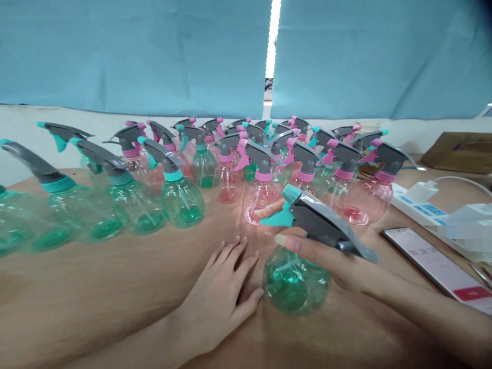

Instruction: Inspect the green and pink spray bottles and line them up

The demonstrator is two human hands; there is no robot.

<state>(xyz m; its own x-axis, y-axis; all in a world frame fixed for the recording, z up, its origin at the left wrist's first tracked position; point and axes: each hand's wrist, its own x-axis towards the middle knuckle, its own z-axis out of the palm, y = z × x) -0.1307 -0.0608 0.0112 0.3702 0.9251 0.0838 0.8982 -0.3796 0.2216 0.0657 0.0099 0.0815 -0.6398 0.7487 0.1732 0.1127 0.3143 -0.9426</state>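
My right hand (326,261) grips a green spray bottle (294,279) around its neck, just under the grey trigger head (326,225) with a teal nozzle and lever. The bottle stands near the front middle of the wooden table (115,277). My left hand (221,292) lies flat on the table just left of the bottle, fingers spread, holding nothing. Its thumb is close to the bottle's base.
Several green bottles (182,197) stand at the left and several pink ones (261,197) at the middle and right, filling the table's back. A phone (434,264) and a white power strip (426,210) lie at the right. A blue curtain (134,51) hangs behind.
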